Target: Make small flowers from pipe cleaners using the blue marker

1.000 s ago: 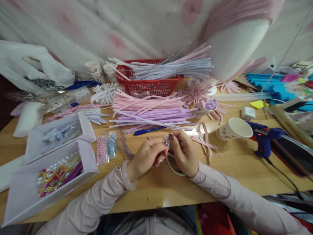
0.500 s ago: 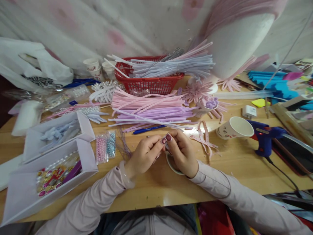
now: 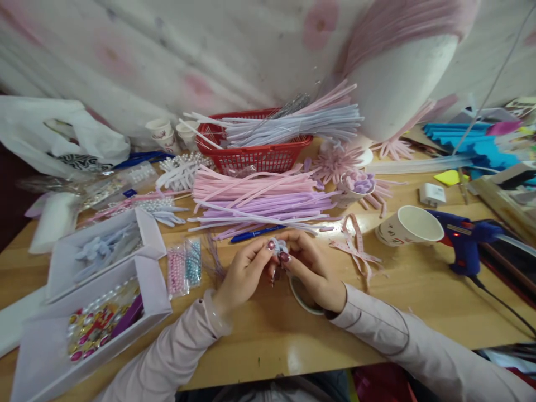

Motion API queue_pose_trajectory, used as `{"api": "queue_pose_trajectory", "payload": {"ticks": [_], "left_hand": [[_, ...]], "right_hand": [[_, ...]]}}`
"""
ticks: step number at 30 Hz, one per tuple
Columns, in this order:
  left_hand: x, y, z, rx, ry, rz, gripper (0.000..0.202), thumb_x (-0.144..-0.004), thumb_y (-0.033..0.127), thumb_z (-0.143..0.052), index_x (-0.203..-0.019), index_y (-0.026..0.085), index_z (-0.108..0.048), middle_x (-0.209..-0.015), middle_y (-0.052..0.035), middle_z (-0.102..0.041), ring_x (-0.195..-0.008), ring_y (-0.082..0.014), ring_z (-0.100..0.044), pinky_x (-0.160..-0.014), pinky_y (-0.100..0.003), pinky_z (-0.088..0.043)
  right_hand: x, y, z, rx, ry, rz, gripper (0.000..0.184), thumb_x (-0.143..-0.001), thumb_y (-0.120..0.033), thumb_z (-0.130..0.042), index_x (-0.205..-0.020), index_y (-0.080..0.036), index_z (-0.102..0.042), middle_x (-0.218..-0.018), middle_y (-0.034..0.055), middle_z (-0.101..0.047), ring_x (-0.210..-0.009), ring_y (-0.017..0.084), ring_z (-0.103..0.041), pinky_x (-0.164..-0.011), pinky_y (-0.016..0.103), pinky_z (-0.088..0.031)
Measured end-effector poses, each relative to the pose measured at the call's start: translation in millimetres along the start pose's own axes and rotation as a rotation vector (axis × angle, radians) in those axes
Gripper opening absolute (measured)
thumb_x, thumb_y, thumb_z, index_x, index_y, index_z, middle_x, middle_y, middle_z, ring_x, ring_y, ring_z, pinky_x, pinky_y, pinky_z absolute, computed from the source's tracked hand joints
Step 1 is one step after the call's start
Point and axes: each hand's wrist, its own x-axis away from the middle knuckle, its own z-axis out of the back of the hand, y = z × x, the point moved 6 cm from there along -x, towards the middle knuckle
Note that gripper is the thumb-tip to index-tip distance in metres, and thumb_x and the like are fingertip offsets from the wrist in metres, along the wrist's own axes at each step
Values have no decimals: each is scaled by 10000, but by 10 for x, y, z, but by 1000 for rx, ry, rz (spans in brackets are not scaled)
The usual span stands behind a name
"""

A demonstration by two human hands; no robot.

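Between my fingertips is a small pale lavender-white piece of looped pipe cleaner, partly covered by the fingers. My left hand pinches it from the left, thumb on top. From the right, my right hand grips the same piece with thumb and fingers closed. A round cup or bowl rim shows beneath my right hand, mostly hidden by it. Just beyond the hands lie a blue pen and bundles of purple pipe cleaners and pink pipe cleaners.
At the right stand a paper cup and a blue glue gun with a cord. A measuring tape lies nearer. White boxes of beads and pieces are at the left, beside bead packets. A red basket stands behind.
The pale looped piece shows more between my fingertips, and my fingers have shifted around it. The whole view has tilted slightly, so the table appears lower.
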Motion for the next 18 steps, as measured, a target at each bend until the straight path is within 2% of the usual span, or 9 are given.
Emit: {"api": "queue_pose_trajectory", "payload": {"ticks": [7,11,15,18], "left_hand": [[21,-28,1,-97,-51,70,377,-901,460,-421,-675,164,-481,-560,44,-441,-471,-72,-397,-485,-213,-337],[2,-6,8,-140,-143,106,388,-902,434,-413,-641,156,-480,-555,37,-444,-460,-67,-383,-469,-215,-311],[-4,72,31,-154,-110,33,194,-859,324,-510,-774,151,-524,-681,19,-502,-575,-83,-457,-533,-208,-376],[-1,77,37,-114,-94,66,135,-829,289,-547,-833,158,-514,-734,15,-506,-594,-86,-471,-532,-205,-410]], "right_hand": [[49,19,28,133,-11,9,216,-939,-318,-461,-1123,-211,-422,-875,54,-579,-782,170,-586,-705,339,-495],[50,-3,23,145,-29,5,294,-921,-352,-485,-1163,-224,-379,-835,36,-570,-774,177,-579,-716,339,-475],[23,-24,38,109,-24,-3,291,-912,-356,-495,-1139,-233,-361,-716,-21,-507,-666,149,-530,-628,284,-434],[12,-29,33,131,-34,0,259,-921,-328,-478,-1137,-224,-378,-731,-14,-513,-662,139,-507,-617,273,-420]]}}
